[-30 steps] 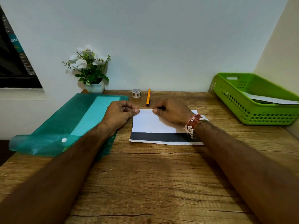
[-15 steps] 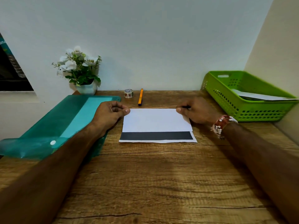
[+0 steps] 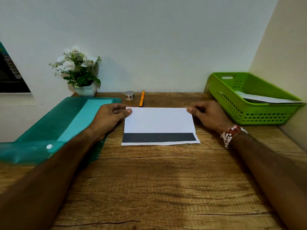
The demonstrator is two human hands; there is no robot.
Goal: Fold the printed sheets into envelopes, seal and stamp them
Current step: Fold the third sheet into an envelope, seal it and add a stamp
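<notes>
A folded printed sheet (image 3: 158, 121) lies flat on the wooden desk, white on top with a black band showing along its near edge. My left hand (image 3: 110, 116) pinches the far left corner of the fold with thumb and curled fingers. At the far right corner, my right hand (image 3: 206, 113) presses its thumb against the fold, a beaded bracelet on its wrist. A small roll of sticker stamps (image 3: 129, 95) and an orange pen (image 3: 141, 100) rest just behind the sheet near the wall.
A teal plastic folder (image 3: 66, 123) covers the desk's left side, partly under my left forearm. A green perforated basket (image 3: 245, 103) holding white paper stands at the right against the wall. A white flower pot (image 3: 86, 90) sits at the back left.
My right hand has slid along the sheet's far fold from near its middle out to the right corner. The left hand kept its hold on the left corner.
</notes>
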